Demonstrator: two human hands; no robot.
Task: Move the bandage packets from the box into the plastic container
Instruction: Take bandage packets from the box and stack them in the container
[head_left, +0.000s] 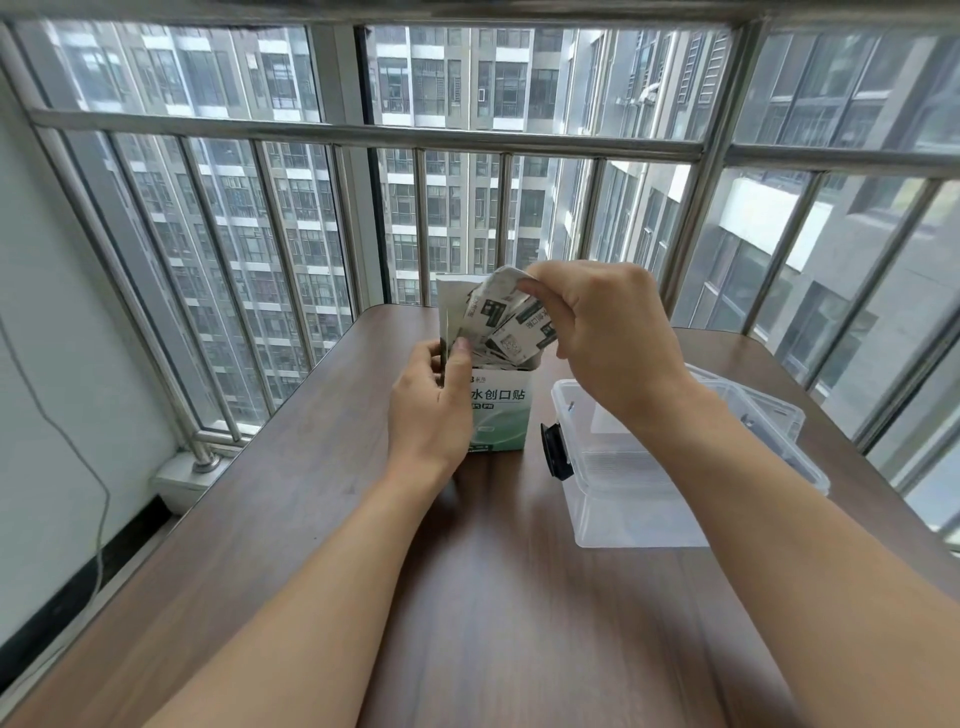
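Observation:
A white and green bandage box (501, 415) stands upright on the brown table (493, 597), its top flap open. My left hand (431, 410) grips the box's left side, thumb and fingers curled round its edge. Just above the box opening, my right hand (597, 322) pinches a bunch of white bandage packets (506, 322), whose lower ends sit at the box mouth. To the right of the box stands a clear plastic container (639, 499) with a black side latch, partly hidden by my right forearm.
The container's clear lid (763, 410) lies behind it on the right. A metal railing (363, 135) and window glass close off the table's far side. A thin cable (98, 499) hangs down the white wall on the left.

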